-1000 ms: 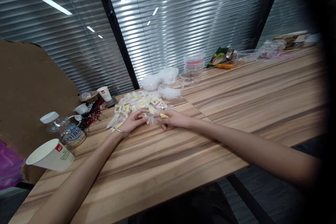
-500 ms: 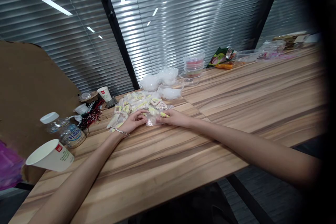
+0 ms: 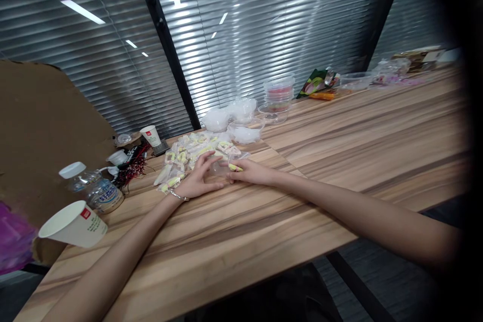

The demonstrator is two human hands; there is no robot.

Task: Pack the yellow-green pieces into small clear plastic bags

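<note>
A pile of small clear plastic bags (image 3: 192, 142) with yellow and pale pink pieces in them lies before me on the wooden table. My left hand (image 3: 199, 180), a silvery bracelet at its wrist, has its fingers spread and thumb apart at the pile's near edge. Pinched in my right hand (image 3: 248, 171) is a small yellow piece (image 3: 235, 167); its exact kind is too small to tell. Between the two hands there is a clear bag (image 3: 218, 168), and whether the left fingertips touch it I cannot tell.
Clear plastic bowls (image 3: 245, 132) and a stack of round tubs (image 3: 278, 91) stand behind the pile. At the left are a paper cup (image 3: 81, 226), a plastic bottle (image 3: 103, 196), a smaller cup (image 3: 151, 136) and dark red wiring (image 3: 132, 168). A green packet (image 3: 315, 83) lies farther right.
My left hand has let go of the clear bag and spread its fingers, the thumb swinging down and right. My right hand stays nearly in place, still gripping the yellow piece.
</note>
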